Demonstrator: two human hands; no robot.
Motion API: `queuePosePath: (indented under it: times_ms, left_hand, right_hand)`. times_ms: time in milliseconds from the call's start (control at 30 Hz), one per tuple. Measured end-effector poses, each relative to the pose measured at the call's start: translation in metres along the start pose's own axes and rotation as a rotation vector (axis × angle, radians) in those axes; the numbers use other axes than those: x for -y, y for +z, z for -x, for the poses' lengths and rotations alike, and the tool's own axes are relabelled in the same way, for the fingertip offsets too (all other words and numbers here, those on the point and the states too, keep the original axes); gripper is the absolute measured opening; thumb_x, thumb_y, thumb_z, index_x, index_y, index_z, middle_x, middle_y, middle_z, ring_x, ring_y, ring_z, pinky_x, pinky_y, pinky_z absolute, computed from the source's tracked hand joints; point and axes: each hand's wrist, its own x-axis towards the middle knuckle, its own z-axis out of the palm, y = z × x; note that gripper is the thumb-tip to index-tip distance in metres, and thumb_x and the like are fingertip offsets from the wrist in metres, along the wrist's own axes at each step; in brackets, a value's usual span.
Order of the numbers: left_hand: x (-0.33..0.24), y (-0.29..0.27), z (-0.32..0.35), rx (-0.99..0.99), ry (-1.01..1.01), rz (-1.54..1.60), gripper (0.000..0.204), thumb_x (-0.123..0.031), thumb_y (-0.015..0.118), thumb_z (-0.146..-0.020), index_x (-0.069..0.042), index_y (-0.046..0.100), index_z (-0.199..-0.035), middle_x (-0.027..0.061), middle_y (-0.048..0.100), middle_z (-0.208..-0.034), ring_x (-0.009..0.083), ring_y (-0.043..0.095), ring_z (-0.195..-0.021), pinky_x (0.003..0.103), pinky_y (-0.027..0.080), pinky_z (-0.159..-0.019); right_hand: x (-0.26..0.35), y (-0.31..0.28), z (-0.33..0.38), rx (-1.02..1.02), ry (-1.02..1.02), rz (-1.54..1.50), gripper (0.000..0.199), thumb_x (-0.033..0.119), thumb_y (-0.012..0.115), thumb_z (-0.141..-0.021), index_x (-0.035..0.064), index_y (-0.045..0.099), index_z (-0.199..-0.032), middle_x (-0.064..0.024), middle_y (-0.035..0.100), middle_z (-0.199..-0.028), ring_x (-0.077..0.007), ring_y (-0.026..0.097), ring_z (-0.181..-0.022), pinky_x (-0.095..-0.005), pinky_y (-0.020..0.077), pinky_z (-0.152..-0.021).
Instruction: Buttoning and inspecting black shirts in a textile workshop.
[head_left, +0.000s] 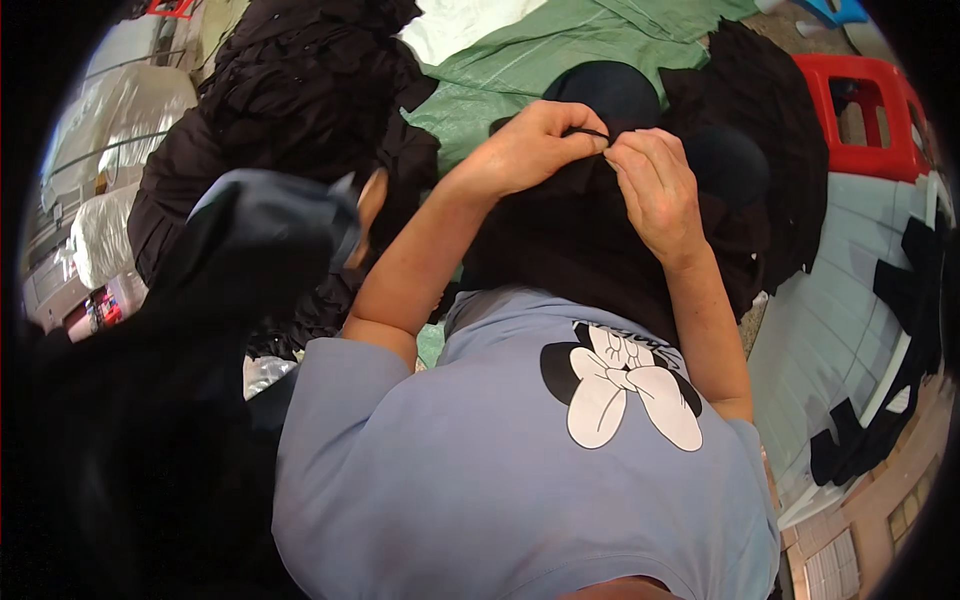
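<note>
My left hand [535,148] is closed in a pinch on a thin black strip of cloth [585,132], which stands out between thumb and fingers. Close beside it, my right hand [655,190] is also pinched shut, its fingertips nearly meeting the left ones at the end of the strip. Dark brown-black cloth [580,250] lies across my lap below both hands. Whether the strip joins that cloth is hidden by the fingers. Two rounded dark blue shapes [608,92] show beyond and to the right of the hands.
A large heap of dark cloth [300,90] rises at the left. More dark cloth [760,90] lies at the right, near a red plastic stool [850,120]. Green sheeting [560,50] spreads ahead. Blurred dark clothing of another person [230,270] fills the near left.
</note>
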Motion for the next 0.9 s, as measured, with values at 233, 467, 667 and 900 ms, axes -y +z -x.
queuePosePath:
  times_ms: [233, 467, 667, 900]
  left_hand:
    - [-0.003, 0.005, -0.003, 0.008, 0.002, -0.042, 0.021, -0.01, 0.067, -0.089, 0.004, 0.068, -0.105, 0.0047, 0.069, -0.089, 0.0086, 0.06, -0.083, 0.026, 0.049, -0.076]
    - [-0.009, -0.005, -0.007, 0.09, 0.018, -0.205, 0.019, -0.007, 0.073, -0.086, 0.002, 0.068, -0.103, 0.0019, 0.067, -0.094, 0.0093, 0.06, -0.091, 0.024, 0.048, -0.082]
    - [-0.014, 0.001, -0.006, 0.027, 0.066, -0.34, 0.019, -0.004, 0.073, -0.085, 0.002, 0.067, -0.102, 0.0047, 0.067, -0.092, 0.0114, 0.061, -0.089, 0.026, 0.048, -0.081]
    - [-0.017, 0.009, 0.007, -0.056, 0.037, -0.387, 0.018, -0.004, 0.073, -0.086, 0.003, 0.067, -0.101, 0.0052, 0.067, -0.094, 0.012, 0.061, -0.09, 0.027, 0.048, -0.084]
  right_hand:
    - [-0.003, -0.005, 0.012, 0.103, 0.174, -0.104, 0.02, -0.006, 0.068, -0.077, 0.0008, 0.064, -0.095, -0.0107, 0.061, -0.096, -0.0305, 0.063, -0.089, -0.0391, 0.0525, -0.077]
    - [-0.002, 0.005, 0.014, 0.084, 0.357, -0.282, 0.023, -0.006, 0.072, -0.077, 0.0029, 0.059, -0.094, -0.0109, 0.06, -0.097, -0.0318, 0.064, -0.088, -0.0396, 0.054, -0.071]
    - [-0.004, 0.011, 0.022, 0.058, 0.437, -0.183, 0.028, -0.002, 0.074, -0.076, 0.004, 0.061, -0.1, -0.0093, 0.062, -0.098, -0.031, 0.064, -0.085, -0.0389, 0.0544, -0.072]
    - [-0.006, 0.013, 0.023, 0.082, 0.356, -0.136, 0.022, -0.001, 0.073, -0.077, 0.0039, 0.062, -0.096, -0.0084, 0.061, -0.094, -0.0309, 0.061, -0.08, -0.0388, 0.0516, -0.071]
